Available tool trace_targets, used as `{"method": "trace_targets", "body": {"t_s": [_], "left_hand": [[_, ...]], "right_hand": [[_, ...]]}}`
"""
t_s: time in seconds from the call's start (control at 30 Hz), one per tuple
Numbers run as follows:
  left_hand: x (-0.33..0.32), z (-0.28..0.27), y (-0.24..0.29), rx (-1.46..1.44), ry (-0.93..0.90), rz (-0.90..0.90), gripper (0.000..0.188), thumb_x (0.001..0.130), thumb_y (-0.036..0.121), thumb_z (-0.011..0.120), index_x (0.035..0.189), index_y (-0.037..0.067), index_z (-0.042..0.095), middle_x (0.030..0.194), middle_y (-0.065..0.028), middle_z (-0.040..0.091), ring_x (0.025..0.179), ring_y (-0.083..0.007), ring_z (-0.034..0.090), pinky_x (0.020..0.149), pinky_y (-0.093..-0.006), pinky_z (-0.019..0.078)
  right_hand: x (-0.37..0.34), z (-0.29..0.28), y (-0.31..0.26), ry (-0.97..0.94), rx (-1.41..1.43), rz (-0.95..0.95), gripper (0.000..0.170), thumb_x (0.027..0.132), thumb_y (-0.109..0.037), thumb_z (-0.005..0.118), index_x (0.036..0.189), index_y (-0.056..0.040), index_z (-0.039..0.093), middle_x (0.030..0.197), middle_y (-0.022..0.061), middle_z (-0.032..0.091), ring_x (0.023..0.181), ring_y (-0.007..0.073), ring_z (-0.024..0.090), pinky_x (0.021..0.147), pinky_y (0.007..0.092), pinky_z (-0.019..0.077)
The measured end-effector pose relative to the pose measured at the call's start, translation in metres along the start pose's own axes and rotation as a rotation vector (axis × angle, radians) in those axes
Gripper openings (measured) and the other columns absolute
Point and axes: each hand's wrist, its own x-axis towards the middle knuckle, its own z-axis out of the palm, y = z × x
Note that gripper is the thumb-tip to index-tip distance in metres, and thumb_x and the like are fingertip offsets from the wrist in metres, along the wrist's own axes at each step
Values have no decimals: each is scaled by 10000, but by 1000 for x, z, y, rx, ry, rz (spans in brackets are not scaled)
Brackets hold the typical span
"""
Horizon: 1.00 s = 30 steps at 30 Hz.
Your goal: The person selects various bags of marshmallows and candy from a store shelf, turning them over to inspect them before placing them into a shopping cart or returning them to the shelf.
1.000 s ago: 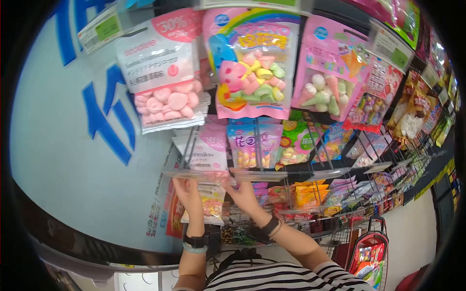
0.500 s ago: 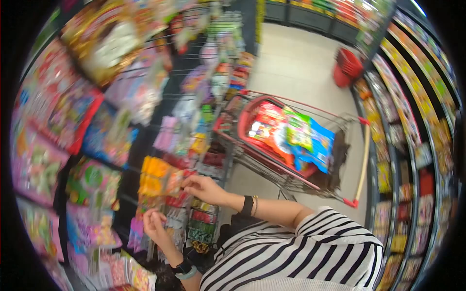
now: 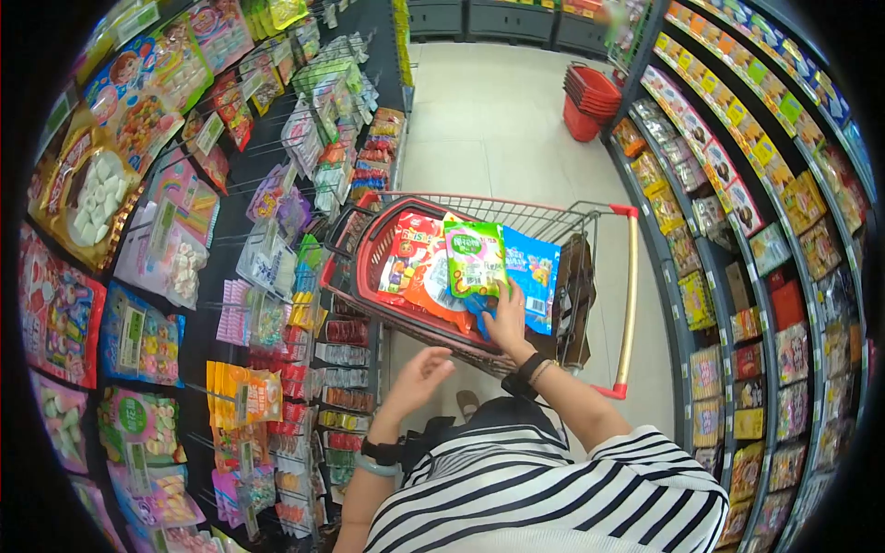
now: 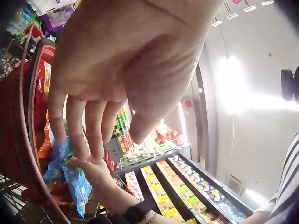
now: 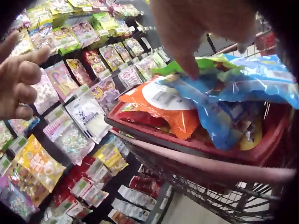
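Observation:
My right hand [image 3: 505,321] reaches over the red basket [image 3: 367,267] in the cart. Its fingertips touch the lower corner of a green candy bag [image 3: 475,247], with thumb and fingers spread apart in the right wrist view. Beside that bag lie a blue bag [image 3: 530,263], an orange bag with a white label [image 5: 166,100] and a red bag [image 3: 401,249]. My left hand [image 3: 419,380], fingers relaxed and bent, hovers left of the cart and holds nothing. It shows large, palm side, in the left wrist view [image 4: 126,60].
The metal cart [image 3: 544,210] has a yellow handle [image 3: 627,304] at its right end. Hanging candy packs [image 3: 244,396] line the left shelf; packaged goods [image 3: 710,304] fill the right one. Stacked red baskets [image 3: 590,101] stand farther down the pale floor [image 3: 479,120].
The view has swung from the marshmallow display to the cart and aisle. My right hand has moved from the hanging packs to the bags in the basket; the left has moved away from the shelf.

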Motion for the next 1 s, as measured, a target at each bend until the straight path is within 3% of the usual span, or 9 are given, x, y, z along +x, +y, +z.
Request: {"method": "trace_targets", "body": {"t_s": [0.17,0.33,0.4,0.53,0.6,0.73,0.8,0.93,1.0], "left_hand": [[3,13,-11,8,23,-30,303,913,171,534,1163,5,494,980,-91,610,929,-149,590,833,-270,458],[0,15,-42,-204,383,33,306,877,219,594,1101,18,540,906,-72,630,837,-131,608,737,-268,475],[-6,11,-46,-216,355,113,313,875,229,598,1086,7,537,891,-79,629,827,-128,610,729,-268,478],[-17,1,-44,-89,442,33,326,904,209,560,1149,5,494,924,-65,615,825,-129,594,759,-264,472],[-19,-4,-41,-209,443,23,360,899,218,570,1180,16,470,985,-69,600,844,-123,583,774,-254,461],[-22,-21,-23,-134,543,233,408,917,280,536,1215,20,436,1073,-69,567,943,-117,547,815,-272,446],[-37,-31,22,-403,552,249,439,931,331,495,1240,30,417,1153,-51,525,1040,-99,487,863,-289,422],[-69,-52,53,-392,870,488,338,927,264,518,1179,39,515,1073,9,547,979,-79,487,879,-263,389],[-92,-61,67,-467,983,489,257,921,233,529,1058,23,587,943,27,595,879,-48,515,811,-229,412]], "right_hand": [[26,11,10,-112,-169,-203,789,623,-55,670,1329,-38,320,1377,221,278,1271,418,265,1054,457,261],[54,35,27,-96,-155,-356,627,688,-20,580,1290,-9,406,1269,237,443,1193,394,405,1032,438,298],[55,34,23,-8,55,-385,499,751,10,529,1246,7,461,1229,237,485,1154,372,448,1008,412,332],[47,2,-25,122,681,-104,380,915,-218,518,1186,46,484,1178,170,533,1086,228,501,934,332,382],[42,-22,-50,-112,844,309,392,927,-303,513,1095,50,512,1140,146,539,1034,159,505,863,297,419],[15,-55,-130,-151,1237,170,429,898,-307,564,1168,7,450,1163,114,521,1020,163,523,810,305,457],[1,-62,-153,-288,1375,234,432,893,-280,570,1199,-4,438,1172,106,522,1039,185,529,841,334,456],[-24,-54,-169,-1033,1567,226,378,904,-144,529,1251,-47,416,1219,79,513,1063,199,538,874,343,451],[-35,-58,-191,-1047,1621,158,412,892,-172,550,1259,-41,417,1199,82,532,1076,216,540,883,375,461]]}}
